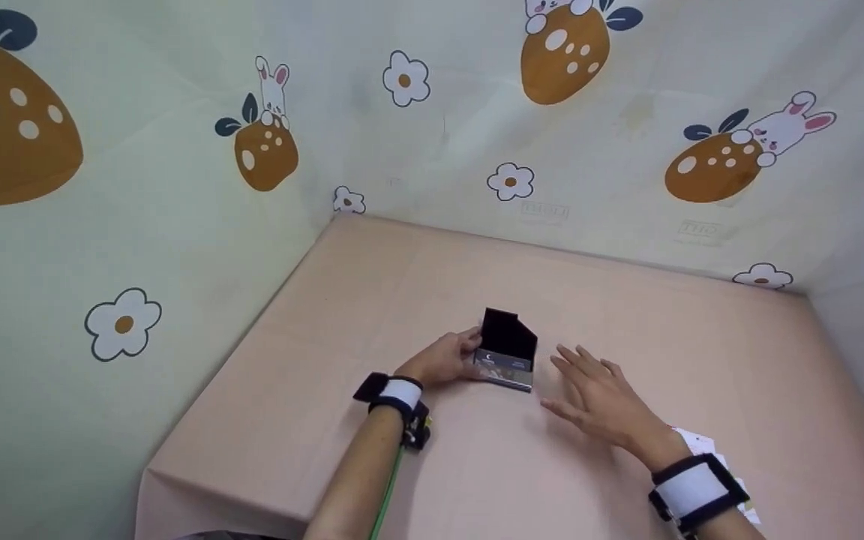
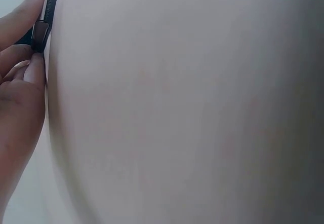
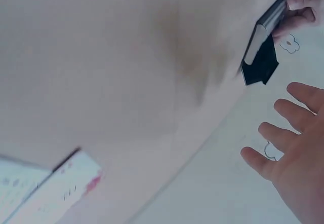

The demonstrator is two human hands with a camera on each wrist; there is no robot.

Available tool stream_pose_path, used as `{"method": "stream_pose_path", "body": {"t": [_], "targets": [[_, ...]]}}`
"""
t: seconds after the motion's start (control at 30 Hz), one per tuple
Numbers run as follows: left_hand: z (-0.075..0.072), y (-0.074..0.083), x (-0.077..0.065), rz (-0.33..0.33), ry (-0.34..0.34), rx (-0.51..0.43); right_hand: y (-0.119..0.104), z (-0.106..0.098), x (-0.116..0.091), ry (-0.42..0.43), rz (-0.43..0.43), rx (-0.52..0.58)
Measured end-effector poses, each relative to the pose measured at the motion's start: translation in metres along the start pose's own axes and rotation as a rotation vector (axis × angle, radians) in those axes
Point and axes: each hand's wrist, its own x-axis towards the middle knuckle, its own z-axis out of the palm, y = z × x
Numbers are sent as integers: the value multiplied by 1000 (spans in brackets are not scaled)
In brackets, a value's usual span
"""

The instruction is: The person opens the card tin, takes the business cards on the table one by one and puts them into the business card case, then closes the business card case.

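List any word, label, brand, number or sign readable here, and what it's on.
None reads with certainty.
Dark box in the left hand: pale lettering and a small mark on its band, too small to read.
Wall covering: two faint boxed stamps, too faint to read surely.
White printed items on the cloth: markings too blurred to read.

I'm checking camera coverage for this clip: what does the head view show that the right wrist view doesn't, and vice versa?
Only the head view: the wrist straps, the green cable and the rabbit prints.
Only the right wrist view: a dark strip at one end of the white printed items.
Both: the left hand holding the dark box, the right hand with fingers apart, those white items, flower prints and the table.
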Motion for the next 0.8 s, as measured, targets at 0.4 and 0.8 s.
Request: {"method": "stream_pose_path", "body": {"t": [0.4,0.8], "targets": [[0,-1,0,22,-14,21,13,-16,-33,64,-10,-126],[1,-1,1,-2,-6,-42,31,-33,-71,107,-50,-145]]}}
